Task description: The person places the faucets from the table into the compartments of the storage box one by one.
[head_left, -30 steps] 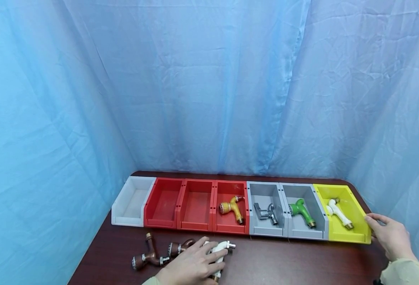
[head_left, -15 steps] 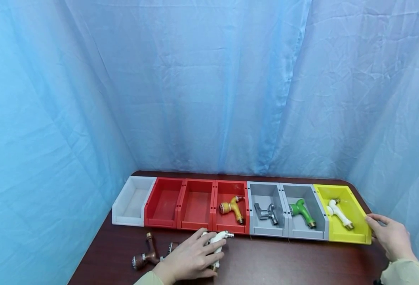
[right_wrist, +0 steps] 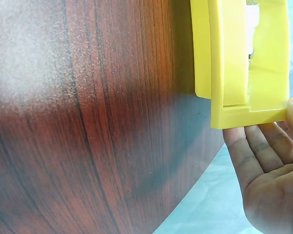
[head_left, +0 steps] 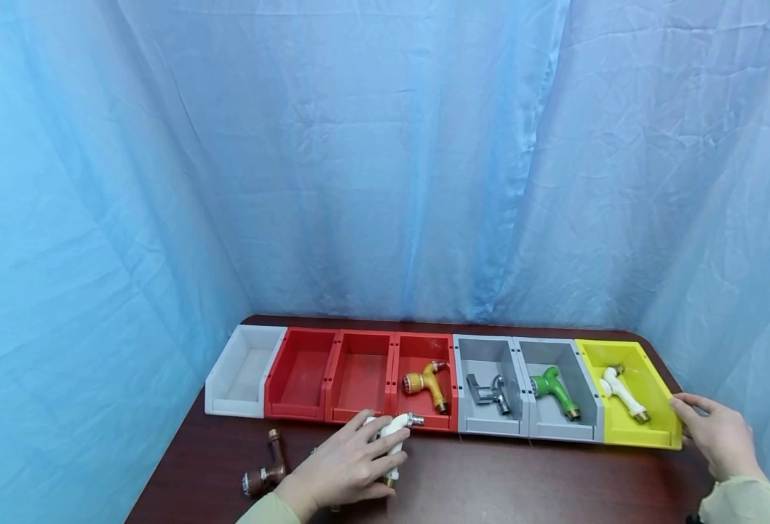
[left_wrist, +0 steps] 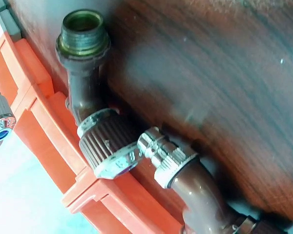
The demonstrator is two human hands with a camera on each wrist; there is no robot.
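Observation:
My left hand holds a white faucet with a chrome nozzle, just in front of the red bins. Beside that hand's wrist lies a brown faucet; a second brown one is mostly hidden under the hand in the head view. The left wrist view shows both, one brown faucet with its threaded end towards the camera and the other faucet touching or nearly touching its knob. On the right, my right hand grips the side wall of the yellow bin, thumb at the rim, fingers against the outside.
Bins stand in a row: white, several red, two grey, then yellow. A yellow faucet, a chrome faucet, a green faucet and another white faucet lie in bins. Blue curtains surround the table.
My left hand has moved forward and slightly left with the white faucet, towards the red bins, covering more of the second brown faucet. The right hand stays on the yellow bin.

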